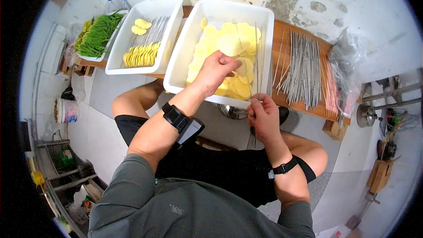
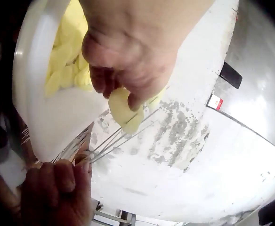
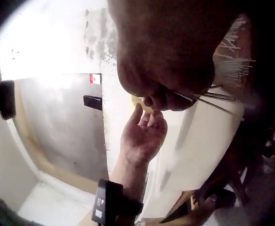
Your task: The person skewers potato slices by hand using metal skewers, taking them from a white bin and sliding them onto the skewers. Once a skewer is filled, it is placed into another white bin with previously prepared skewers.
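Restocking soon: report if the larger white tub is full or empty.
Partly full: pale yellow potato slices heaped in the white plastic tub.

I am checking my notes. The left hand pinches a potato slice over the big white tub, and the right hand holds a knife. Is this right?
Not quite. The right hand holds a few thin metal skewers, not a knife; the left wrist view shows this. The left hand does pinch a potato slice over the big white tub.
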{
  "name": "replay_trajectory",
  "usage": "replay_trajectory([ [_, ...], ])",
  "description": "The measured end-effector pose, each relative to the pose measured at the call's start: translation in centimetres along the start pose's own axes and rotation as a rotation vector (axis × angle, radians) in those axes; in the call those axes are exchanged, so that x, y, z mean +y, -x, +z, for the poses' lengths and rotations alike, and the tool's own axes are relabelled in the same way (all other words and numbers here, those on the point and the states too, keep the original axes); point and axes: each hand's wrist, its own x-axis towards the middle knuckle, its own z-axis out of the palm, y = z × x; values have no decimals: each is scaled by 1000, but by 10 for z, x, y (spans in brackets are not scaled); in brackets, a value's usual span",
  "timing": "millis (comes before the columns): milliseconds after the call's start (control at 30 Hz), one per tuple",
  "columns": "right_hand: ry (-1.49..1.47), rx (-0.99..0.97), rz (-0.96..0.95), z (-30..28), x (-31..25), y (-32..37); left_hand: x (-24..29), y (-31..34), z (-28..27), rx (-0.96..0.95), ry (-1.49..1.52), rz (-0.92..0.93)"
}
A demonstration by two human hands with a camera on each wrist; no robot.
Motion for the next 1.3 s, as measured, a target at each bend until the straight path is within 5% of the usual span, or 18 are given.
replay_trajectory([
  [33, 88, 23, -80, -2, 4, -2, 0, 0, 2, 0, 0, 2],
  [100, 176, 44, -162, -3, 7, -4, 4, 1, 7, 288, 92, 144],
  [200, 326, 62, -239, -4, 10, -4, 9, 3, 5, 333, 56, 207],
  [300, 421, 99, -345, -1, 17, -5, 16, 9, 9, 155, 170, 98],
  [500, 623, 89, -457, -4, 22, -7, 3, -1, 5, 201, 214, 126],
  [700, 128, -58, -78, 0, -1, 1, 0, -8, -14, 217, 300, 160],
  [767, 36, -57, 9, 1, -2, 1, 8, -7, -18, -60, 454, 114],
  [1300, -36, -110, 102, 4, -6, 3, 10, -7, -5, -16, 325, 113],
])
